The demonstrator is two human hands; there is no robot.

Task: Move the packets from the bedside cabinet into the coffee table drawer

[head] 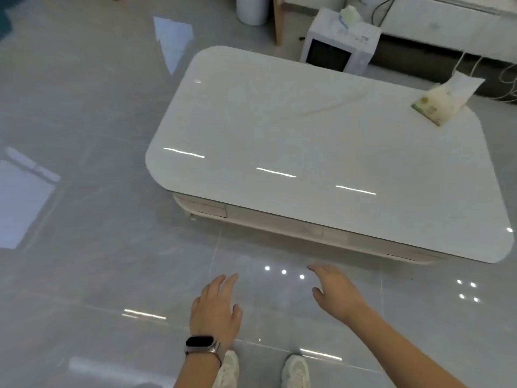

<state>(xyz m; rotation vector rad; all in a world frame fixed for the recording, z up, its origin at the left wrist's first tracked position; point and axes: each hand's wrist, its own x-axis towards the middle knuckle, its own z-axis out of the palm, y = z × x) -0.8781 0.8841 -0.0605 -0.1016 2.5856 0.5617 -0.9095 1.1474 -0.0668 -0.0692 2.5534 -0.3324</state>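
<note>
Before coffee table (307, 141) edge | hands empty, apparently relaxed | floor (98, 247) between

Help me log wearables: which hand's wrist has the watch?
The left hand: a dark watch wraps its wrist. The right hand has a bare wrist.

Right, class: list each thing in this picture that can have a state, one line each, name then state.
Left hand: open, holding nothing.
Right hand: open, holding nothing.
Coffee table drawer: closed.
Tissue pack: on the coffee table's far right corner, a tissue sticking up.
Microwave: on the floor, door shut.
</note>
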